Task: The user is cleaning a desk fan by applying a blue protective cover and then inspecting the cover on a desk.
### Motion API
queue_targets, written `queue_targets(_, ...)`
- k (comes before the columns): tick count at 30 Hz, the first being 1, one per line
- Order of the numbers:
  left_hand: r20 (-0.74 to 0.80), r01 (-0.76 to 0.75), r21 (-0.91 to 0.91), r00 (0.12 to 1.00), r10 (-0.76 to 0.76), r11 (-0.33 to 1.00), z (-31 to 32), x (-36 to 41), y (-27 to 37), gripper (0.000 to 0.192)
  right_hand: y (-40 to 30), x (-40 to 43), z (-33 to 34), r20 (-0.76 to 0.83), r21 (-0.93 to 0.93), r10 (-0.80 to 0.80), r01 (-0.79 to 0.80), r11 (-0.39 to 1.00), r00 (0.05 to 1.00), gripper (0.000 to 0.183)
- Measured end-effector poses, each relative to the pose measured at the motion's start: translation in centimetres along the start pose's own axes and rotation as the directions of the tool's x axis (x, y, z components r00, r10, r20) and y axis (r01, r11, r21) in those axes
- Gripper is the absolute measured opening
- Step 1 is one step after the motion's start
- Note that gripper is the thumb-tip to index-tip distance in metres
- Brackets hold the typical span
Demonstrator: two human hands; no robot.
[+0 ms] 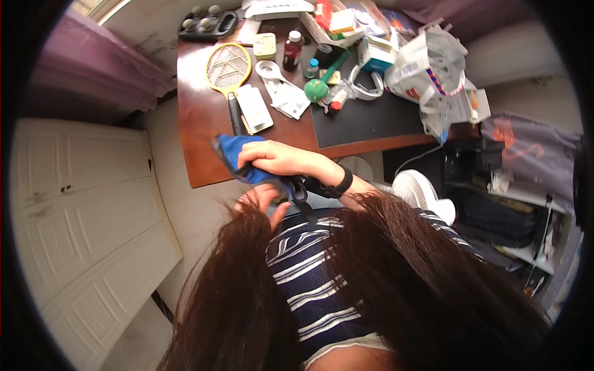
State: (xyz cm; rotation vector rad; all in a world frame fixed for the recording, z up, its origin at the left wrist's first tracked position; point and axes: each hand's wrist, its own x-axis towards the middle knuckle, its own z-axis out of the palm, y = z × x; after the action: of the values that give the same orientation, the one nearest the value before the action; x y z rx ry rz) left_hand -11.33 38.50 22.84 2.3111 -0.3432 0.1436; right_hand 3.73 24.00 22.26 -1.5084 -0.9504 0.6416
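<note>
My right hand [274,156] grips a blue fabric item [254,175] with dark trim, bunched under the fingers at the front edge of the wooden desk [206,160]. A dark loop hangs from its lower end. Blur hides what exactly the item is. Just below it, my left hand [268,199] has its fingers apart and appears to hold nothing; hair covers part of it. Beyond the blue item lies a yellow electric fly swatter [229,69], its black handle pointing towards me. Beside that handle rests a white rectangular object [255,109].
A green ball-headed massage hammer [317,90], a dark red bottle [293,51] and white headphones [366,83] lie farther back. A plastic bag [417,67] stands at the desk's right. A white fan [414,190] is near my right arm, a white cabinet [93,222] at left.
</note>
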Motion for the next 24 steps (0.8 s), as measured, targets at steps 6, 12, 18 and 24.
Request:
queue_targets(6,-0.354,0.251,0.156,0.917,-0.183,0.955,-1.9,-0.5,-5.4,0.069,1.0,1.8,-0.1,0.302,0.032,-0.032,0.023,0.999,0.953,0.023)
queue_targets(12,-0.04,0.635,-0.468,0.68,-0.732,0.615,2.9,-7.1,-16.2,0.022,5.5,7.1,1.5,0.227,-0.117,-0.008,0.036,0.992,0.974,0.029)
queue_targets(18,-0.346,0.679,-0.371,0.531,-0.773,0.633,-0.8,-3.9,-22.0,0.033,13.8,17.4,-0.5,-0.293,-0.46,-0.082,-0.065,0.886,0.953,0.032)
queue_targets(24,-0.4,0.727,0.486,0.678,-0.616,0.485,2.1,-0.9,-26.6,0.088,22.3,18.9,2.8,-0.11,-0.806,-0.123,-0.017,0.592,0.986,0.051)
